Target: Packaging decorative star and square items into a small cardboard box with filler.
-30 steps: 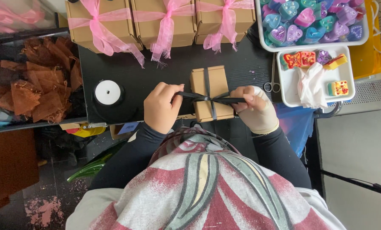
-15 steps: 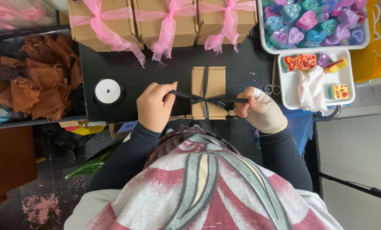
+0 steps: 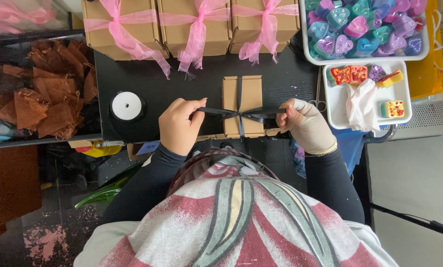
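Note:
A small brown cardboard box (image 3: 251, 96) lies on the black table (image 3: 191, 86), wrapped by a dark ribbon (image 3: 239, 114) that crosses over its lid. My left hand (image 3: 178, 126) pinches one end of that ribbon to the left of the box. To the right of the box my right hand (image 3: 304, 126), wrapped in a pale bandage or glove, grips the other end. The ribbon runs taut between both hands, knotted over the box's near half.
Three brown boxes tied with pink ribbon (image 3: 196, 24) line the table's far edge. A white ribbon spool (image 3: 126, 106) sits at left. Brown organza bags (image 3: 38, 94) fill a bin at left. White trays hold heart-shaped pieces (image 3: 362, 22) and colourful blocks (image 3: 367, 89). Scissors (image 3: 318, 94) lie beside the tray.
Both hands have drawn apart, pulling the ribbon ends outward and tightening the knot. The box has turned from slightly tilted to square with the table.

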